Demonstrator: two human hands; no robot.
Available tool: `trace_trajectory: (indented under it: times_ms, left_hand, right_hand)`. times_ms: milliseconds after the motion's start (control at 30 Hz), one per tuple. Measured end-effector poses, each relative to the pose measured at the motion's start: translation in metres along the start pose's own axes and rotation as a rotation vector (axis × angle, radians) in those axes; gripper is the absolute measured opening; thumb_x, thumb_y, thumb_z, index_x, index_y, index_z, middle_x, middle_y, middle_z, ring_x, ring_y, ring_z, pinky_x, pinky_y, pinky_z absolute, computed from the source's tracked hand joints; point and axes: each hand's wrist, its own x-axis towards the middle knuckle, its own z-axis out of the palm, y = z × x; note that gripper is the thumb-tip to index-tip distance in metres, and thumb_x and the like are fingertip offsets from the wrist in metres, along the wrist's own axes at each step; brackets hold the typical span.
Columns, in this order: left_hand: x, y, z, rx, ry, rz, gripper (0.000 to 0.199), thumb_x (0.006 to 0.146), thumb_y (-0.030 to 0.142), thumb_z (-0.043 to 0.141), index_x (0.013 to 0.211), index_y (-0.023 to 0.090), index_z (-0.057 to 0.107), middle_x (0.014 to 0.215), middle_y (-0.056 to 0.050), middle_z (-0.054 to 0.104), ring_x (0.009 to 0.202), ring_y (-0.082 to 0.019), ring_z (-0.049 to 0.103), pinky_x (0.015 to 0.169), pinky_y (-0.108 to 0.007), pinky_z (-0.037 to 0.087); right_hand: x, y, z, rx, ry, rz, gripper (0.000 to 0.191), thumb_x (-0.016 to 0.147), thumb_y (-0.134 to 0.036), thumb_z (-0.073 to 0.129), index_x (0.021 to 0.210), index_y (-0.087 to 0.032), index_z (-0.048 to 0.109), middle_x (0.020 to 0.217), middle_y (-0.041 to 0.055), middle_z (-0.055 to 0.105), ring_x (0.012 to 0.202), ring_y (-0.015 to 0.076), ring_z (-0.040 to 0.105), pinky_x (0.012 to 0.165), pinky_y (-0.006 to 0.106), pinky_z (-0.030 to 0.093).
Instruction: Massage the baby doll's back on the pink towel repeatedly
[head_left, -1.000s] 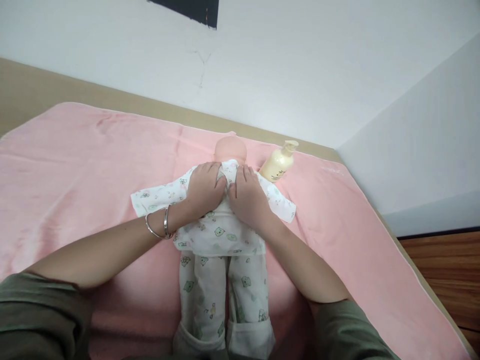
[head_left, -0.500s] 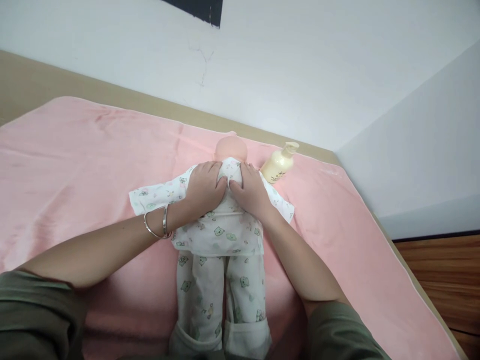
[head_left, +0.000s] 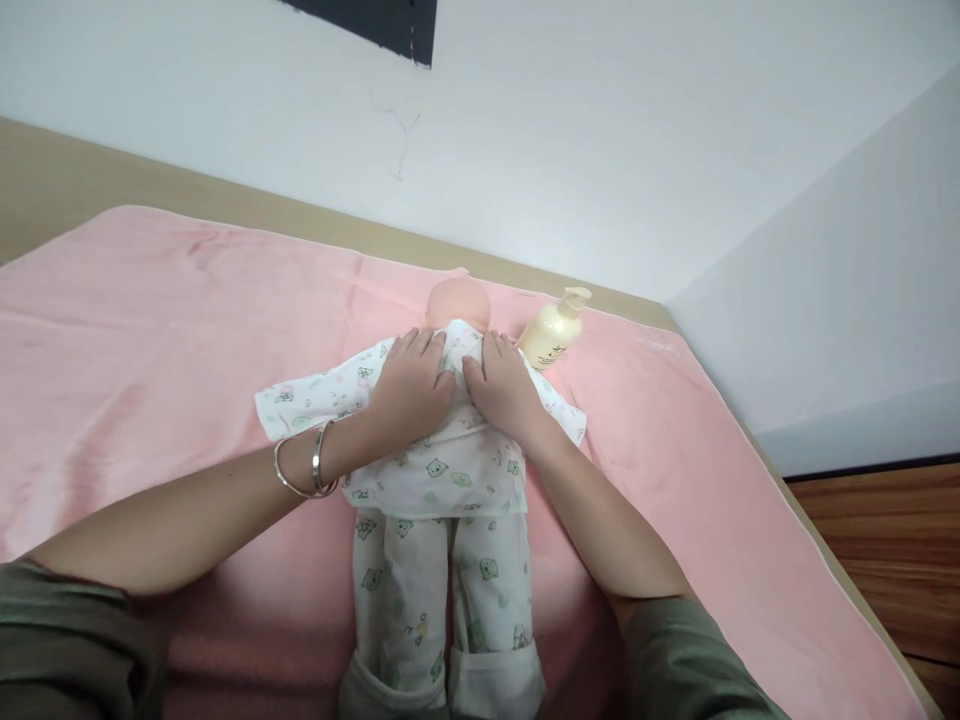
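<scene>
A baby doll (head_left: 459,303) lies on a pink blanket (head_left: 187,300), its head toward the wall. It wears a white patterned top (head_left: 442,475) and matching trousers (head_left: 491,570) with turned-up cuffs. My left hand (head_left: 412,385) rests flat on the left side of the doll's upper body, fingers stretched toward its neck. On the other side, my right hand (head_left: 506,385) lies flat in the same way, thumb toward the middle. Both hands press on the top and grip nothing. Beside the doll's right-side sleeve leans a cream pump bottle (head_left: 553,335).
The blanket covers a tan surface (head_left: 225,210) whose far edge meets a white wall (head_left: 562,130). A dark panel (head_left: 390,25) hangs on the wall above. Brown wooden boards (head_left: 877,540) show low at the right, beyond the blanket's edge.
Both hands stay on the doll's upper body; my left thumb has slid slightly down, and the bracelets have shifted along the left wrist. The view has tilted a little.
</scene>
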Motion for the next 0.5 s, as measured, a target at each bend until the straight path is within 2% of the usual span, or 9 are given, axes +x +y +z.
trace_trajectory:
  times_ms: [100, 167, 267, 367, 433, 500]
  left_hand:
    - [0.016, -0.012, -0.006, -0.096, -0.11, -0.075, 0.032, 0.092, 0.022, 0.03, 0.095, 0.014, 0.061, 0.095, -0.016, 0.067, 0.091, -0.03, 0.062, 0.087, -0.048, 0.052]
    - [0.018, -0.014, -0.007, -0.093, -0.103, -0.08, 0.032, 0.094, 0.022, 0.028, 0.091, 0.016, 0.06, 0.091, -0.016, 0.067, 0.087, -0.03, 0.062, 0.083, -0.047, 0.053]
    - [0.007, -0.007, -0.002, 0.018, 0.025, 0.024, 0.036, 0.094, 0.021, 0.029, 0.106, 0.011, 0.061, 0.109, -0.022, 0.066, 0.111, -0.036, 0.061, 0.098, -0.055, 0.047]
    - [-0.011, 0.004, 0.006, 0.05, 0.094, 0.056, 0.046, 0.096, 0.023, 0.032, 0.133, 0.004, 0.05, 0.138, -0.025, 0.056, 0.138, -0.039, 0.045, 0.112, -0.061, 0.037]
    - [-0.017, 0.008, 0.009, 0.055, 0.09, 0.035, 0.052, 0.096, 0.024, 0.031, 0.142, 0.001, 0.042, 0.148, -0.027, 0.047, 0.145, -0.039, 0.038, 0.116, -0.061, 0.034]
    - [-0.018, 0.008, 0.01, 0.052, 0.084, 0.03, 0.053, 0.096, 0.023, 0.031, 0.142, 0.0, 0.041, 0.15, -0.028, 0.045, 0.146, -0.039, 0.036, 0.116, -0.061, 0.034]
  right_hand:
    - [-0.017, -0.015, -0.001, -0.075, -0.011, -0.022, 0.061, 0.099, -0.031, 0.036, 0.145, 0.009, 0.038, 0.153, 0.0327, 0.04, 0.147, 0.0416, 0.033, 0.122, 0.058, 0.027]
    - [-0.023, -0.02, -0.001, -0.082, -0.037, -0.018, 0.065, 0.1, -0.032, 0.034, 0.147, 0.012, 0.032, 0.156, 0.0345, 0.034, 0.15, 0.0429, 0.027, 0.123, 0.058, 0.026]
    - [-0.016, -0.014, -0.002, -0.046, -0.067, 0.007, 0.06, 0.099, -0.029, 0.034, 0.144, 0.01, 0.038, 0.154, 0.0323, 0.038, 0.15, 0.0397, 0.03, 0.124, 0.056, 0.026]
    - [0.002, 0.0, -0.002, 0.011, -0.064, 0.043, 0.049, 0.098, -0.029, 0.035, 0.129, 0.002, 0.055, 0.14, 0.0274, 0.055, 0.141, 0.0357, 0.044, 0.122, 0.051, 0.031]
    - [0.012, 0.009, -0.002, 0.034, -0.057, 0.049, 0.045, 0.099, -0.03, 0.033, 0.12, -0.003, 0.061, 0.131, 0.0234, 0.062, 0.135, 0.0339, 0.05, 0.12, 0.05, 0.035]
    - [0.015, 0.012, -0.002, 0.027, -0.047, 0.05, 0.046, 0.1, -0.032, 0.031, 0.123, -0.004, 0.061, 0.135, 0.0225, 0.061, 0.137, 0.0337, 0.049, 0.12, 0.05, 0.035]
